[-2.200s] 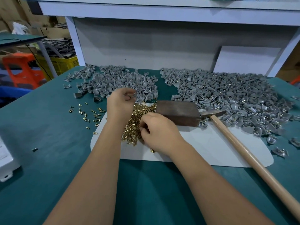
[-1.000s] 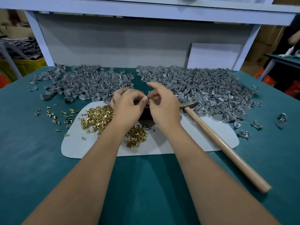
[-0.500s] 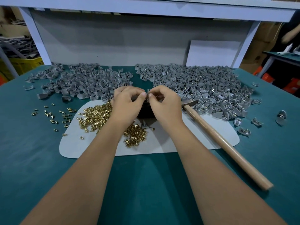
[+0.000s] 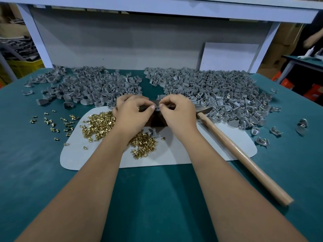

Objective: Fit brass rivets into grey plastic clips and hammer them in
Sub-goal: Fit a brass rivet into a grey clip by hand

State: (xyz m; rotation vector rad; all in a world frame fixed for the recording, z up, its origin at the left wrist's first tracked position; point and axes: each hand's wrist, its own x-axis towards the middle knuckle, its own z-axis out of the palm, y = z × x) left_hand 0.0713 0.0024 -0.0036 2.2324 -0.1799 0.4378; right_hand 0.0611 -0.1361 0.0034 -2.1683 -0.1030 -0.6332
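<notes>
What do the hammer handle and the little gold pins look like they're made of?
Hammer handle: likely wood, smooth and pale tan, matte with a faint grain. Gold pins: apparently brass or brass-plated metal, since they are shiny yellow and catch the light.

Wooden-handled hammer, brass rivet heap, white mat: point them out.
Wooden-handled hammer [image 4: 236,151]: head view, middle of the handle.
Brass rivet heap [image 4: 98,124]: head view, heap's centre.
White mat [image 4: 174,154]: head view, bare near part.

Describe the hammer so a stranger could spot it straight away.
Start at the pale mat on the teal table. The hammer lies across the mat's right corner, its head hidden behind the right hand. It is the only long wooden-handled thing among small clips and rivets.
</notes>
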